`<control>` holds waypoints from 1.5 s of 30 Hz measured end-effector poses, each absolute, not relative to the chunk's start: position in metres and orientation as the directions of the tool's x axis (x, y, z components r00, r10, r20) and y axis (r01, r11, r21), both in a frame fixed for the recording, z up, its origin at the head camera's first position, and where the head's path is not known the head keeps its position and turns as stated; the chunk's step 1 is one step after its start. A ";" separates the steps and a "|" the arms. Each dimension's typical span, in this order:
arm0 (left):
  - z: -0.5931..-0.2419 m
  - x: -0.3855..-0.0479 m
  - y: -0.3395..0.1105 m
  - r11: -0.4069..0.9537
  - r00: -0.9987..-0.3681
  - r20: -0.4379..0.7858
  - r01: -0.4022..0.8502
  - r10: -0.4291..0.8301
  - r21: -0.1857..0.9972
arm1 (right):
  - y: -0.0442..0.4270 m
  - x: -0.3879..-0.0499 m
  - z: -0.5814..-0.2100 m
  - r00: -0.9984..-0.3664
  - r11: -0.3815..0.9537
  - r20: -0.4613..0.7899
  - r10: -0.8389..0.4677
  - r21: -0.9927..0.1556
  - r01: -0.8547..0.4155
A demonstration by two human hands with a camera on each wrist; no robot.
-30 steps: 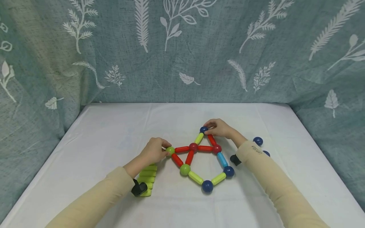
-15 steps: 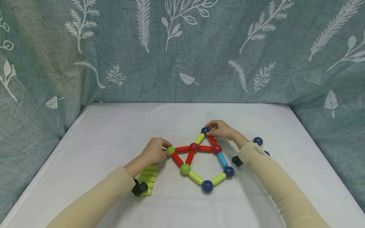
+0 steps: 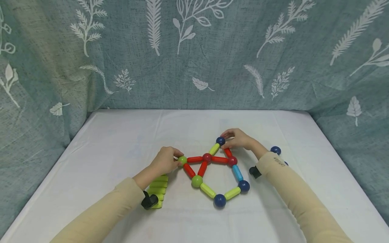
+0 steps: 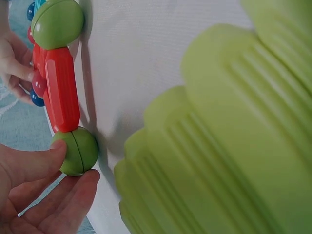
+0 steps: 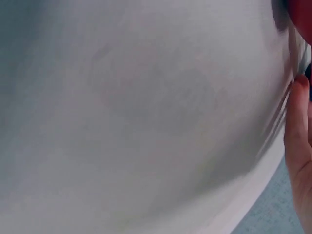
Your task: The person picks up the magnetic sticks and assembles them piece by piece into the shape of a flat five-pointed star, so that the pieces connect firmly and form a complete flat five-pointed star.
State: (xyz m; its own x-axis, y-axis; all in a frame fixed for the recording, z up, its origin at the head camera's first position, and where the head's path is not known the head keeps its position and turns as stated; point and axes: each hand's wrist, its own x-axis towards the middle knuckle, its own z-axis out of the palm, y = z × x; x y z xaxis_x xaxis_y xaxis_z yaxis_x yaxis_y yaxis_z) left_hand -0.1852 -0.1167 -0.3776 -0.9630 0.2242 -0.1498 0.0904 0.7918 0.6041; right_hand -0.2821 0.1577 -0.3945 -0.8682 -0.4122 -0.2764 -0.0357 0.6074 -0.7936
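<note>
A flat frame of coloured rods and balls lies on the white table. My left hand pinches the green ball at its left corner; thumb and fingertips on that ball show in the left wrist view. At the far corner, my right hand holds a dark blue ball between thumb and fingers. A light green rod and a red rod run from there to two red balls. Nearer me, a second green ball, a light blue rod and two blue balls complete the ring.
A row of light green rods lies beside my left wrist, large in the left wrist view. Loose blue balls lie by my right forearm, one mostly covered by the sleeve. A leaf-patterned curtain hangs behind the table.
My right hand has shifted slightly right and toward me with the far blue ball. The right side of the frame has followed a little. My left hand stays on the green ball.
</note>
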 end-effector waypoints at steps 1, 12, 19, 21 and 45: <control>-0.378 -0.185 -0.116 0.792 -0.963 -0.150 0.089 0.223 0.604 | 0.159 -0.282 -0.395 -0.864 0.609 -0.286 -0.415 -0.793 -0.030; -0.378 -0.186 -0.117 0.782 -0.962 -0.136 0.105 0.237 0.615 | 0.166 -0.280 -0.397 -0.851 0.562 -0.262 -0.455 -0.826 -0.047; -0.378 -0.187 -0.116 0.788 -0.964 -0.138 0.101 0.229 0.607 | 0.165 -0.281 -0.399 -0.859 0.574 -0.280 -0.428 -0.819 -0.019; -0.378 -0.187 -0.116 0.790 -0.964 -0.140 0.096 0.224 0.606 | 0.164 -0.280 -0.398 -0.863 0.583 -0.281 -0.421 -0.812 -0.020; -0.379 -0.186 -0.123 0.778 -0.952 -0.137 0.136 0.275 0.614 | 0.222 -0.147 -0.398 -0.868 0.374 -0.270 -0.417 -0.921 0.107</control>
State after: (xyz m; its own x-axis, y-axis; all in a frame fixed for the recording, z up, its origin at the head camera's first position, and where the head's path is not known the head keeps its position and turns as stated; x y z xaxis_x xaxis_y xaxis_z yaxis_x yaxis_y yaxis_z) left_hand -0.1861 -0.1231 -0.3793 -0.9516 0.2749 -0.1374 0.1359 0.7776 0.6139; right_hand -0.1472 0.2218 -0.3982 -0.8678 -0.4171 -0.2699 0.1071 0.3735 -0.9214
